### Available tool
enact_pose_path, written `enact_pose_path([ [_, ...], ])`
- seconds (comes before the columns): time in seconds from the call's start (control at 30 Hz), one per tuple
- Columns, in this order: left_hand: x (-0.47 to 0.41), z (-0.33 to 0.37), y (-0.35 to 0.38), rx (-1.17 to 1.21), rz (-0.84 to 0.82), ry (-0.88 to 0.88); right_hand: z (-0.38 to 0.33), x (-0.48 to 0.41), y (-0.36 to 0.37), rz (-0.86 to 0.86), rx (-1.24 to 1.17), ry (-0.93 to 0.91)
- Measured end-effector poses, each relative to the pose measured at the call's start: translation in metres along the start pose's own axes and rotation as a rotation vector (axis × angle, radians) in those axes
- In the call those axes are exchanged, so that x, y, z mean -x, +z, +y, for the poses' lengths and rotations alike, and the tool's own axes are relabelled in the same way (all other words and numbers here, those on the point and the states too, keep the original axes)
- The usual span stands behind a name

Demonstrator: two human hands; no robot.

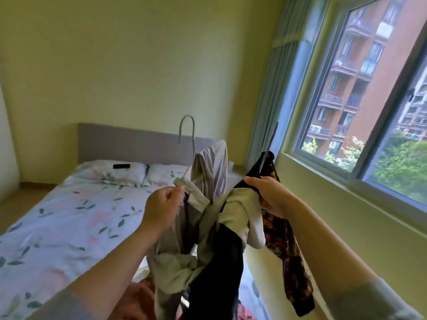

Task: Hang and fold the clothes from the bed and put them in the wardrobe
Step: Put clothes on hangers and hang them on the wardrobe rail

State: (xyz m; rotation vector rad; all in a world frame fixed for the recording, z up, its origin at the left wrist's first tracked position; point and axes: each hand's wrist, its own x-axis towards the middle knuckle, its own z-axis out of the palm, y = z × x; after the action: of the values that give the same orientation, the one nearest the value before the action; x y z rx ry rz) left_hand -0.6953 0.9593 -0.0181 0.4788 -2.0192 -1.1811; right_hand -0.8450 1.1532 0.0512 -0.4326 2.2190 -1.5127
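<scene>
Patience pays: left hand (161,209) pinches the grey hanger (187,130) at its neck, right hand (269,195) grips the dark hanger (269,146); holding them apart should let the pale garments (240,206) hang untangled.

We're in a home bedroom here: a bed (57,215) in floral sheets, two pillows (111,173) against a padded headboard (129,144), a curtain (272,93) beside the window (369,88), an apartment block (374,65) outside.

Head view, down over bed (57,218)
</scene>
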Motion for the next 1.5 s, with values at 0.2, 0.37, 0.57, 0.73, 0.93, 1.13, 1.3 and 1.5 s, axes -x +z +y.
enact_pose_path([
  [0.2, -0.035, 0.055, -0.035, 0.044, 0.070, 0.102, -0.026, 0.011, -0.021, 0.016, 0.067, 0.008],
  [0.37, -0.036, 0.060, -0.047, -0.069, 0.064, 0.107, -0.006, 0.008, -0.022, 0.081, 0.006, 0.080],
  [0.57, -0.013, 0.039, -0.042, -0.171, 0.013, 0.006, 0.003, -0.010, -0.031, 0.133, -0.052, 0.056],
  [0.73, -0.002, 0.040, -0.030, -0.181, 0.151, -0.149, 0.008, -0.028, -0.053, 0.073, -0.035, -0.006],
  [0.93, 0.019, 0.043, -0.058, -0.338, 0.435, -0.219, 0.021, -0.047, -0.063, -0.036, 0.016, -0.036],
  [1.13, 0.050, 0.065, -0.119, -0.488, 0.623, -0.215, 0.022, -0.053, -0.022, -0.213, 0.025, -0.100],
  [1.3, 0.075, 0.076, -0.168, -0.627, 0.723, -0.232, 0.012, -0.042, 0.031, -0.343, 0.081, -0.136],
  [1.5, 0.096, 0.077, -0.223, -0.730, 0.763, -0.251, 0.003, -0.023, 0.077, -0.414, 0.091, -0.124],
])
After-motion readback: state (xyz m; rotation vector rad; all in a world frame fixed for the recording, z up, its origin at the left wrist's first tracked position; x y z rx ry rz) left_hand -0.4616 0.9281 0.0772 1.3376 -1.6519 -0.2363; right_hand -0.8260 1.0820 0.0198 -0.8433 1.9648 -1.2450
